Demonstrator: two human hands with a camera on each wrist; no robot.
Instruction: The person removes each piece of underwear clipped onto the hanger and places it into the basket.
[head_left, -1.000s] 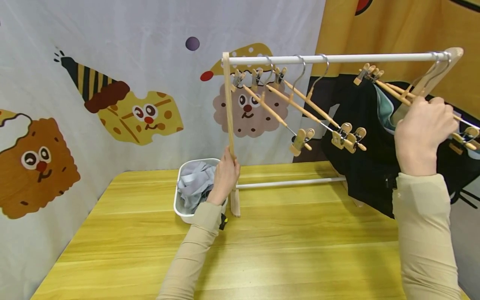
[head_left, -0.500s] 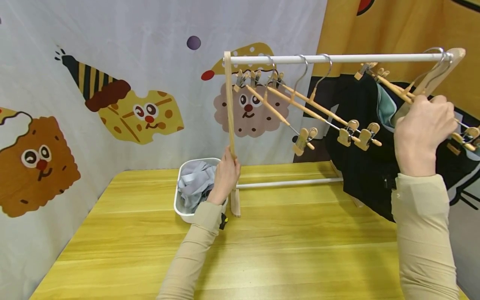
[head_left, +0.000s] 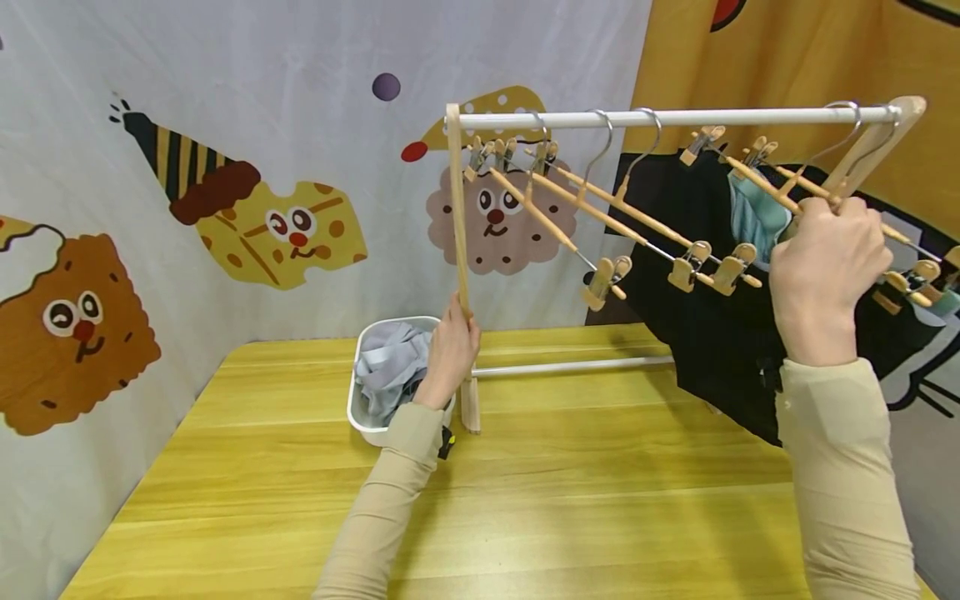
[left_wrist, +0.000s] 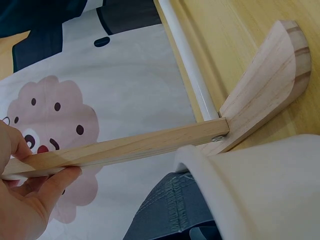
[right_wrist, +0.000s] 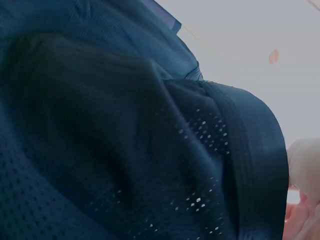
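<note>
My left hand (head_left: 452, 346) grips the left wooden upright (head_left: 458, 217) of a clothes rack, thumb and fingers on either side of it in the left wrist view. At the rack's right end, my right hand (head_left: 830, 271) has its fingers curled round a clip hanger (head_left: 767, 187). That hanger's hook sits on the white top rail (head_left: 712, 117). Dark clothing (head_left: 705, 317) hangs there, with a light teal part (head_left: 756, 218) showing near the hand. In the right wrist view, dark perforated fabric (right_wrist: 125, 140) hides most of the right hand.
Several bare clip hangers (head_left: 577, 200) hang towards the rail's left and middle. A white basin (head_left: 352, 408) holding grey cloth (head_left: 393, 362) stands beside the left foot of the rack (head_left: 470, 408). A low white bar (head_left: 577, 366) runs above the wooden table (head_left: 525, 517).
My right hand has moved slightly left, and the hanger with its dark clothing has slid left along the rail, apart from the one behind. The left hand stays on the upright.
</note>
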